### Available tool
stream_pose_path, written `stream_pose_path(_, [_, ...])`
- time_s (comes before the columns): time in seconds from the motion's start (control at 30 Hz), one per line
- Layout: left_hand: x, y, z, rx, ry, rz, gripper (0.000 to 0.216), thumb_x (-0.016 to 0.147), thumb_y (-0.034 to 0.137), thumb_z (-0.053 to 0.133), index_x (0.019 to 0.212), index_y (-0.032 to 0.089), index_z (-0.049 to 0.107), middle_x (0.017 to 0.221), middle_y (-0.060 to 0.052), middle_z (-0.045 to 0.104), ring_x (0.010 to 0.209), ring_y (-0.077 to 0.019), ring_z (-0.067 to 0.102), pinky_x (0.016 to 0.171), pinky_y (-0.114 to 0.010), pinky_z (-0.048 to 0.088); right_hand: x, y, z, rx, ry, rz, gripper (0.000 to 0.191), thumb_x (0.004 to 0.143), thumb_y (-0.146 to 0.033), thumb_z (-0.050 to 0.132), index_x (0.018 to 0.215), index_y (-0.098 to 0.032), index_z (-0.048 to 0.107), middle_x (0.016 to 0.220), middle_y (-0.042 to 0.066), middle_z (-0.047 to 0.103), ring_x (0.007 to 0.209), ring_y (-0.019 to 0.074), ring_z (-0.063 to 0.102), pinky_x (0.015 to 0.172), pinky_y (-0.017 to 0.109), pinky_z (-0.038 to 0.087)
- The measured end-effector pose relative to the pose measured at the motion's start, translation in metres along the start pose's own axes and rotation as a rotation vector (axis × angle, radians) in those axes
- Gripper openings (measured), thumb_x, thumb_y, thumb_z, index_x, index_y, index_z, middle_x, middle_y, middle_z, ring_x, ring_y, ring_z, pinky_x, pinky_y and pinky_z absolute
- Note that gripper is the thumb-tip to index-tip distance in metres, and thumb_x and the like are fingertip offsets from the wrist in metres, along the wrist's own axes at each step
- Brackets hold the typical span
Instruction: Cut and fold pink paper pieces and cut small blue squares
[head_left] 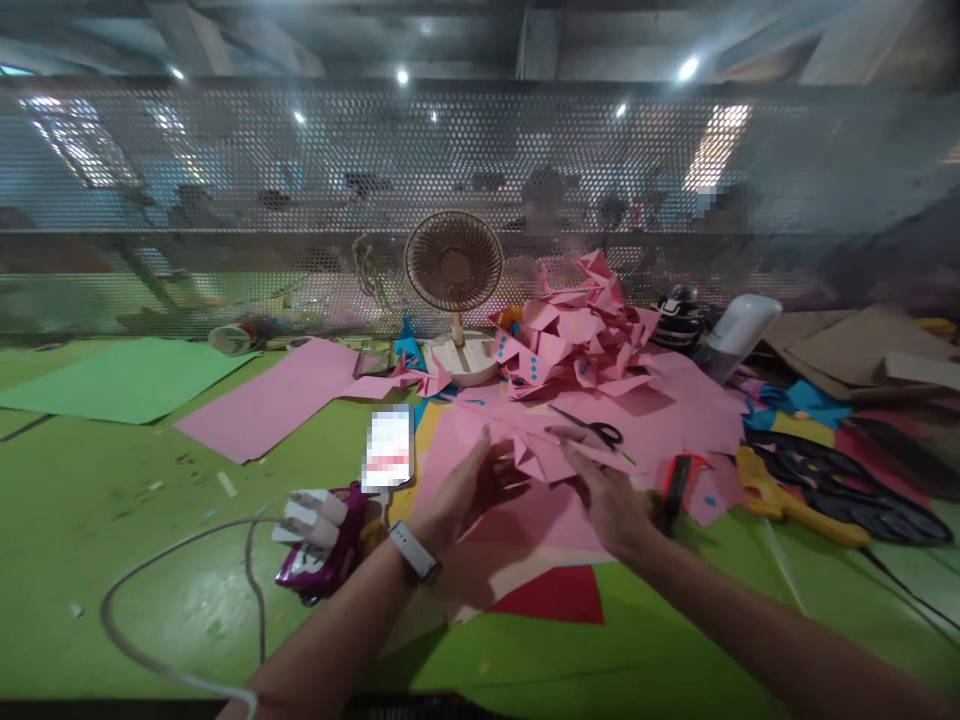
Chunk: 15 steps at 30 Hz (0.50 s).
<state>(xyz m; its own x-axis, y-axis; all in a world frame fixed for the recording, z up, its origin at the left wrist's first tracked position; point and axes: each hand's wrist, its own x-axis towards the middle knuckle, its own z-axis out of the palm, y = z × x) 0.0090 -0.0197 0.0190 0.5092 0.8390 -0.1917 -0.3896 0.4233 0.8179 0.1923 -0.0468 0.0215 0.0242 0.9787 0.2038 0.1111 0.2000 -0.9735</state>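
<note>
Both my hands rest on a partly folded pink paper piece (541, 452) lying on a stack of pink sheets (517, 510) on the green table. My left hand (471, 487), with a watch on the wrist, has its fingers stretched out along the left edge of the fold. My right hand (606, 492) presses flat on the right side of it, fingers extended. A heap of finished folded pink paper shapes (577, 335) sits behind. Scissors (596, 430) lie just beyond my right fingertips.
A small desk fan (454, 290) stands at the back centre before a perforated metal screen. A phone (388, 448), a purple charger with white cable (322, 545), loose pink (266, 400) and green (124, 380) sheets lie left. A glue gun (780, 495), cutter (675, 485), bottle (739, 335) and cardboard lie right.
</note>
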Motion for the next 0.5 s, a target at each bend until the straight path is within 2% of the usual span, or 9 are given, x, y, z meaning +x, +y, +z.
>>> stream_pose_path(0.07, [0.002, -0.008, 0.005, -0.06, 0.044, 0.042, 0.037, 0.079, 0.05, 0.057, 0.09, 0.016, 0.063, 0.085, -0.006, 0.066, 0.075, -0.016, 0.061, 0.073, -0.03, 0.048, -0.012, -0.005, 0.003, -0.156, -0.112, -0.052, 0.032, 0.085, -0.042, 0.048, 0.11, -0.025, 0.057, 0.116, 0.005, 0.059, 0.104, 0.0213, 0.056, 0.09, 0.034, 0.046])
stream_pose_path(0.13, [0.003, -0.01, 0.005, -0.05, 0.083, 0.09, 0.033, 0.077, 0.045, 0.062, 0.089, 0.014, 0.064, 0.086, -0.007, 0.066, 0.076, -0.017, 0.061, 0.072, -0.029, 0.048, -0.018, -0.006, 0.002, -0.232, -0.236, -0.118, 0.038, 0.083, -0.04, 0.054, 0.117, -0.024, 0.053, 0.123, 0.007, 0.055, 0.113, 0.0226, 0.051, 0.095, 0.035, 0.042])
stream_pose_path(0.2, [0.004, -0.009, 0.002, -0.023, 0.096, 0.093, 0.031, 0.074, 0.041, 0.067, 0.084, 0.012, 0.065, 0.082, -0.008, 0.067, 0.075, -0.0173, 0.061, 0.073, -0.029, 0.048, -0.016, -0.002, -0.001, -0.312, -0.373, -0.295, 0.049, 0.081, -0.034, 0.058, 0.127, -0.022, 0.046, 0.127, 0.01, 0.052, 0.116, 0.0228, 0.049, 0.095, 0.035, 0.042])
stream_pose_path(0.27, [0.003, -0.008, -0.002, -0.015, 0.088, 0.073, 0.027, 0.072, 0.037, 0.069, 0.079, 0.011, 0.066, 0.077, -0.007, 0.067, 0.072, -0.0164, 0.062, 0.074, -0.029, 0.048, -0.01, 0.007, -0.005, -0.414, -0.479, -0.538, 0.048, 0.083, -0.026, 0.055, 0.13, -0.022, 0.044, 0.122, 0.011, 0.056, 0.11, 0.0214, 0.053, 0.092, 0.034, 0.044])
stream_pose_path(0.37, [0.003, -0.01, -0.006, -0.039, 0.061, 0.078, 0.026, 0.074, 0.036, 0.067, 0.082, 0.011, 0.067, 0.081, -0.009, 0.068, 0.075, -0.0172, 0.062, 0.075, -0.03, 0.048, 0.0, 0.02, -0.011, -0.556, -0.494, -0.777, 0.039, 0.087, -0.017, 0.047, 0.125, -0.027, 0.05, 0.107, 0.008, 0.063, 0.094, 0.0187, 0.058, 0.081, 0.032, 0.048])
stream_pose_path(0.5, [0.001, -0.011, -0.008, -0.071, -0.004, 0.054, 0.026, 0.073, 0.03, 0.069, 0.09, 0.01, 0.067, 0.091, -0.011, 0.068, 0.084, -0.0187, 0.062, 0.079, -0.03, 0.048, 0.004, 0.023, -0.016, -0.725, -0.481, -0.913, 0.044, 0.087, -0.013, 0.046, 0.127, -0.031, 0.049, 0.102, 0.006, 0.064, 0.09, 0.0194, 0.057, 0.077, 0.035, 0.048])
